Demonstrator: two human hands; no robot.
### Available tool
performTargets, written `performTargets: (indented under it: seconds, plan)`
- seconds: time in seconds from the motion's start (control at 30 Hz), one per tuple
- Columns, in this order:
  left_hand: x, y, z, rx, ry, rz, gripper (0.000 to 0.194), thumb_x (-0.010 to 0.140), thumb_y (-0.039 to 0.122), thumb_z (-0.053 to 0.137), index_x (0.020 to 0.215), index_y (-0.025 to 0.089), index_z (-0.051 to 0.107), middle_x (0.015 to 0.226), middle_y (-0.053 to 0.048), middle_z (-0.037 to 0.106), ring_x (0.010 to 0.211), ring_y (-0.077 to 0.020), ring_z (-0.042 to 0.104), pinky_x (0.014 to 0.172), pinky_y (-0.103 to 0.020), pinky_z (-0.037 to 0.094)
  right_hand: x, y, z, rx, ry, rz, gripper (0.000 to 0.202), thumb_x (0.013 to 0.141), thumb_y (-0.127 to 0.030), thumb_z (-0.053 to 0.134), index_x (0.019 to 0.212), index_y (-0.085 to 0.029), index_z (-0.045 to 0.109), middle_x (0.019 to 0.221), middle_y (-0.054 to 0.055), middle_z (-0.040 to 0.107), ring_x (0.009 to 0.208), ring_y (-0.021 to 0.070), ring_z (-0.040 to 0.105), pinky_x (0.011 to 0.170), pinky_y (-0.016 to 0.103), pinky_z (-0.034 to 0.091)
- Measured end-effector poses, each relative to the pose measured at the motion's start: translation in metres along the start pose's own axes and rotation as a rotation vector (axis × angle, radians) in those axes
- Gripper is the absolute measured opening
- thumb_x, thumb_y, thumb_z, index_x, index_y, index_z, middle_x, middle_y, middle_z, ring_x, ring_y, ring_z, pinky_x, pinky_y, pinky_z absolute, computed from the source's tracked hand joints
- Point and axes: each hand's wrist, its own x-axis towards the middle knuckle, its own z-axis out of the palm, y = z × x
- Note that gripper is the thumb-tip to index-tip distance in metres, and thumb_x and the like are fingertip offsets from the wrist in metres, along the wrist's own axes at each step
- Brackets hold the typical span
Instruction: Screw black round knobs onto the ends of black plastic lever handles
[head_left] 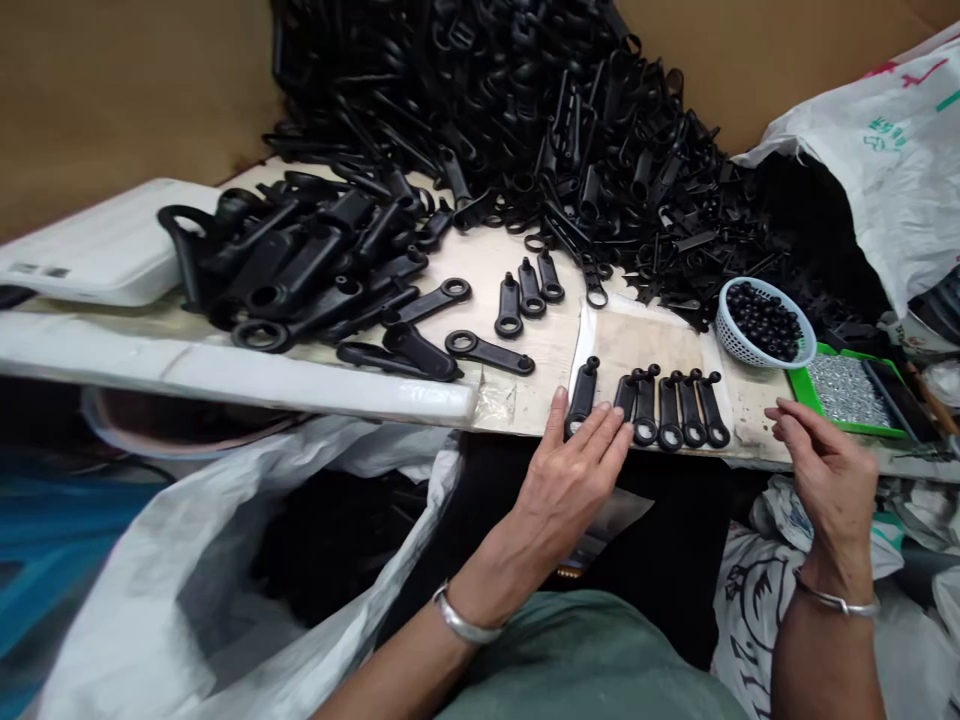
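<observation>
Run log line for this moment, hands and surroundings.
left hand: over leftmost black handles in row | right hand: fingers bunched, contents unclear | nearby: basket of black balls, green tray

Levers point(668, 405) by left hand point(574, 465): smooth semi-gloss plastic; basket point(739, 343) beyond right hand point(829, 470): plastic; bangle point(466, 626) behind left hand: shiny metal

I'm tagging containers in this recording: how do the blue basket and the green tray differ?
The basket is round, while the tray is straight-sided. The basket's wall is perforated and deeper; the tray looks shallow. The basket holds black round parts, the tray tiny silvery pieces. Both sit toward the right of the table.
</observation>
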Motion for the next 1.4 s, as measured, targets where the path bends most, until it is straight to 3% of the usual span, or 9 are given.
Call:
performTargets:
  seconds: [0.23,0.53,0.67,0.8,1.0,1.1,1.23,1.3,1.4]
  plan:
    - [0.004,0.006,0.005,0.047,0.009,-0.054,0.033,0.094,0.004,0.043,0.119,0.004,0.065,0.121,-0.022,0.068,0.114,-0.0328,0.067,0.113,-0.070,0.029,-0.019,0.032,-0.017,-0.018,0.060,0.100,0.037,0.083,-0.050,0.066,0.104,-0.021,0.076,0.097,0.009,0.078,0.084,0.0235,0.073,0.088,0.042,0.057]
    - [-0.001,0.004,0.006,0.039,-0.003,-0.062,0.039,0.097,0.009,0.045,0.134,0.010,0.057,0.127,-0.021,0.065,0.123,-0.0346,0.060,0.120,-0.065,0.012,-0.017,0.057,-0.056,-0.068,0.281,0.210,0.037,0.083,-0.048,0.065,0.100,-0.018,0.076,0.085,0.008,0.077,0.067,0.0192,0.068,0.067,0.034,0.056]
    - [0.001,0.005,0.001,0.049,0.006,0.032,0.038,0.097,0.011,0.049,0.134,0.005,0.054,0.134,-0.022,0.061,0.133,-0.0339,0.051,0.122,-0.060,0.011,0.004,0.054,-0.062,-0.246,0.139,0.054,0.031,0.089,-0.043,0.058,0.103,-0.020,0.075,0.098,0.009,0.077,0.086,0.0229,0.071,0.084,0.038,0.055]
    - [0.009,0.016,-0.005,-0.117,0.052,0.138,0.040,0.095,0.003,0.046,0.135,0.005,0.053,0.137,-0.019,0.060,0.142,-0.0289,0.040,0.122,-0.052,0.024,0.047,0.049,-0.043,-0.544,-0.116,-0.126,0.035,0.096,-0.022,0.042,0.117,-0.014,0.069,0.118,0.015,0.071,0.109,0.0249,0.066,0.098,0.040,0.048]
    - [0.016,0.039,-0.001,-0.560,0.149,0.161,0.028,0.096,0.006,0.047,0.119,0.011,0.062,0.114,-0.013,0.073,0.113,-0.0178,0.068,0.096,-0.027,0.056,0.092,0.073,-0.020,-0.802,-0.292,0.010,0.032,0.087,-0.015,0.049,0.110,-0.013,0.071,0.093,0.019,0.073,0.090,0.0290,0.068,0.080,0.039,0.049]
    - [0.017,0.046,-0.001,-0.809,-0.002,0.048,0.022,0.098,0.013,0.049,0.111,0.016,0.066,0.101,-0.006,0.077,0.091,-0.0126,0.074,0.082,-0.018,0.059,0.098,0.084,-0.021,-0.823,-0.319,0.051,0.027,0.084,-0.019,0.055,0.103,-0.019,0.074,0.085,0.015,0.074,0.083,0.0256,0.068,0.075,0.034,0.048]
    - [0.017,0.052,-0.001,-1.145,-0.368,-0.210,0.021,0.096,0.021,0.052,0.100,0.020,0.072,0.084,0.000,0.076,0.073,-0.0112,0.072,0.066,-0.016,0.057,0.098,0.090,-0.025,-0.819,-0.304,0.064,0.024,0.084,-0.020,0.056,0.098,-0.019,0.076,0.086,0.013,0.074,0.084,0.0238,0.068,0.074,0.032,0.046]
    - [0.015,0.054,0.001,-1.261,-0.540,-0.362,0.022,0.094,0.024,0.053,0.097,0.019,0.074,0.080,-0.001,0.076,0.069,-0.0123,0.070,0.063,-0.019,0.056,0.098,0.092,-0.028,-0.806,-0.294,0.058,0.022,0.084,-0.020,0.057,0.093,-0.018,0.077,0.086,0.013,0.074,0.085,0.0236,0.068,0.075,0.031,0.046]
    - [0.014,0.057,0.007,-1.443,-0.650,-0.548,0.025,0.091,0.032,0.057,0.098,0.016,0.075,0.081,-0.005,0.076,0.070,-0.0143,0.069,0.065,-0.024,0.056,0.097,0.094,-0.033,-0.772,-0.258,0.044,0.024,0.086,-0.022,0.055,0.091,-0.017,0.077,0.089,0.015,0.075,0.087,0.0252,0.068,0.077,0.034,0.047]
